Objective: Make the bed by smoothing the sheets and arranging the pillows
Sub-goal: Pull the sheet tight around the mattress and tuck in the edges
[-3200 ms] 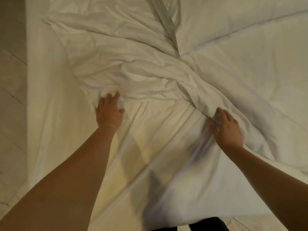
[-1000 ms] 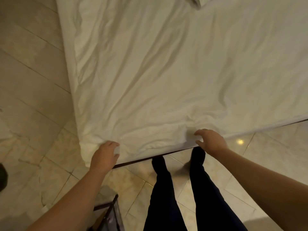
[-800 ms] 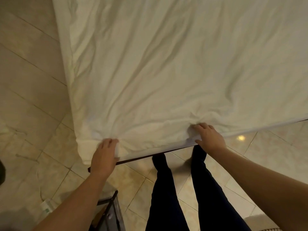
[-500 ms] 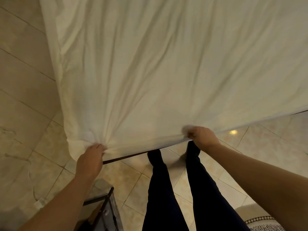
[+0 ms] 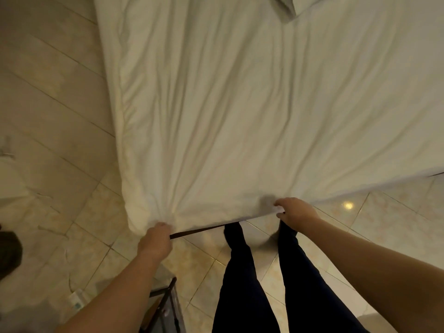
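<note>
Foot of the bed, seen from above. At 7 o'clock the left hand (image 5: 156, 241) grips the gathered corner of the white sheet (image 5: 240, 116), fingers (image 5: 164, 227) curled round the bunch. The sheet, lifted taut half a second ago, now lies settled over the bed from 12 o'clock down to the hem, with long shallow creases fanning from both grips. A dark strip of bed frame (image 5: 199, 230) shows under the hem at 6 o'clock. At 5 o'clock the right hand (image 5: 296, 210) pinches the hem between thumb and curled fingers (image 5: 280, 202). A folded fabric edge (image 5: 286, 8), possibly a pillow, lies at 1 o'clock. Judgement: spreading looks largely done; creases and pillows remain.
</note>
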Available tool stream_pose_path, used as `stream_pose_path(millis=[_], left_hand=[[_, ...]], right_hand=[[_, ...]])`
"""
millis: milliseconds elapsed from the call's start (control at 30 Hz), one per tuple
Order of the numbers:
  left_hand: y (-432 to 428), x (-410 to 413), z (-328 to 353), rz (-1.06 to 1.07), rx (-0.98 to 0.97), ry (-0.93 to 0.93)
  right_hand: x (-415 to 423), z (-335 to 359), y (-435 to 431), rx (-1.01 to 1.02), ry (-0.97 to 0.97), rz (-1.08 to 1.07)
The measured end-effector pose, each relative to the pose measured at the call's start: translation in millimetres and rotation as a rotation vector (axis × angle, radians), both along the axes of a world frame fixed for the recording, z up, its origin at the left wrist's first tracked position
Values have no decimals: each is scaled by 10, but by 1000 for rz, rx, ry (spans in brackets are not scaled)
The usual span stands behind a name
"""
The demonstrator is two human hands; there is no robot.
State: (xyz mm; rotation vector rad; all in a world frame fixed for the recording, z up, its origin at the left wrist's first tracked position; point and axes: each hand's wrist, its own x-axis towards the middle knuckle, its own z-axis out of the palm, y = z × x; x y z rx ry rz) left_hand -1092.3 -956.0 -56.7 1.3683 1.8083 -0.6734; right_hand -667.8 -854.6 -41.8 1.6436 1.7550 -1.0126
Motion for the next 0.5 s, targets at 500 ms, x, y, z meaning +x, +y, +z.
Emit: stream_pose_path(millis=[500], left_hand=[[295,356,1538,175,295,-44]], right_hand=[[-214,1439,162,284,162,-159]])
